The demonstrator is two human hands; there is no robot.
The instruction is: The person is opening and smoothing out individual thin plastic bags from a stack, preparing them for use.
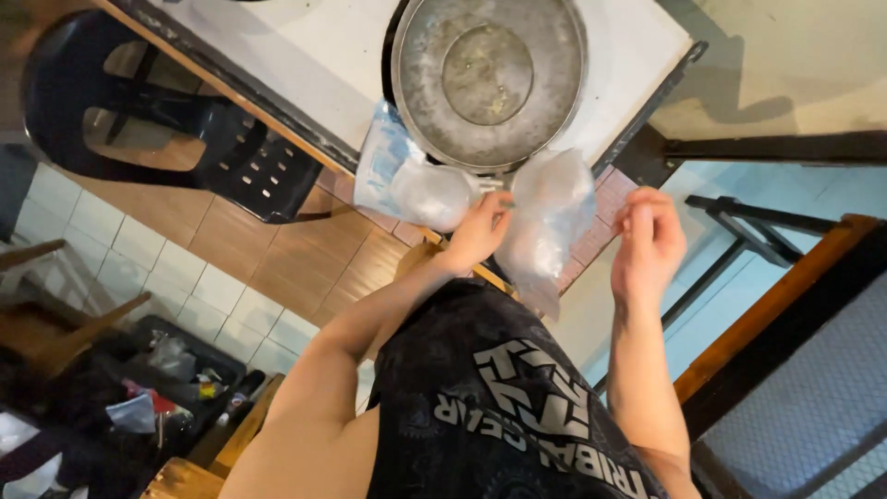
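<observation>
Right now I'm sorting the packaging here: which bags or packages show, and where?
Clear plastic bag: held up by the left hand, below the metal pan, crumpled, see-through.
Blue-and-white plastic package: table edge, left of the pan, soft and bulging.

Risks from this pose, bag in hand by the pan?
1. The left hand pinches only the top edge of the clear plastic bag, which hangs past the table edge; it might slip and drop to the tiled floor.
2. The right hand is off the bag, so nothing supports its bottom.
3. A second bag overhangs the table edge beside the metal pan; a nudge may knock it off.
</observation>
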